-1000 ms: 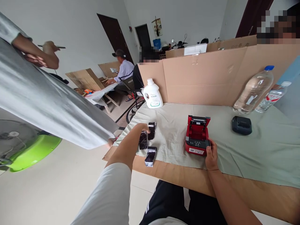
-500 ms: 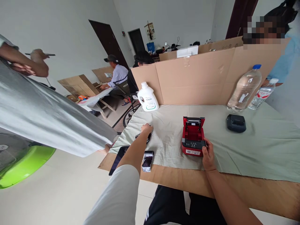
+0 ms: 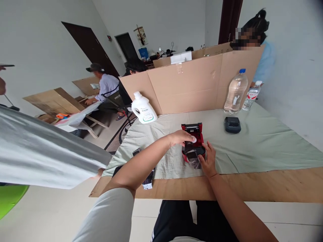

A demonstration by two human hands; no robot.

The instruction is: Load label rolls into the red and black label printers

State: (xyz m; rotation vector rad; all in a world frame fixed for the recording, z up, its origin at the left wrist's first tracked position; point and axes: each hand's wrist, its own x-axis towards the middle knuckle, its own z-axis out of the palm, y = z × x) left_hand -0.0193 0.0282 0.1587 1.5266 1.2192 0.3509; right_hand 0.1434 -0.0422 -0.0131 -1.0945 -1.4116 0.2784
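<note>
Standing open on the pale green cloth [image 3: 252,151], one red printer [image 3: 199,143] was listed first, lid raised at the far side, black front panel partly covered. One roll of dark film [image 3: 189,146], white end showing, was gripped between thumb and fingers of the left hand [image 3: 179,137], above the printer's compartment; its glossy loose length was hung before the front panel. The right hand [image 3: 209,159] was placed at the printer's right front corner, fingers parted, thumb beside the film; whether anything was pinched there could not be told. Two further dark items were set to the left: a far roll [image 3: 137,152] beyond the left forearm, and a near roll [image 3: 148,183], partly hidden by it, at the bare wooden edge [image 3: 176,190]. To the right, well apart, one black device [image 3: 232,125] was laid. Behind it were stood one large blue-capped bottle [image 3: 236,92] and one smaller white-capped bottle [image 3: 251,96]. One white jug [image 3: 143,109] was placed by the cardboard partition [image 3: 186,89].
</note>
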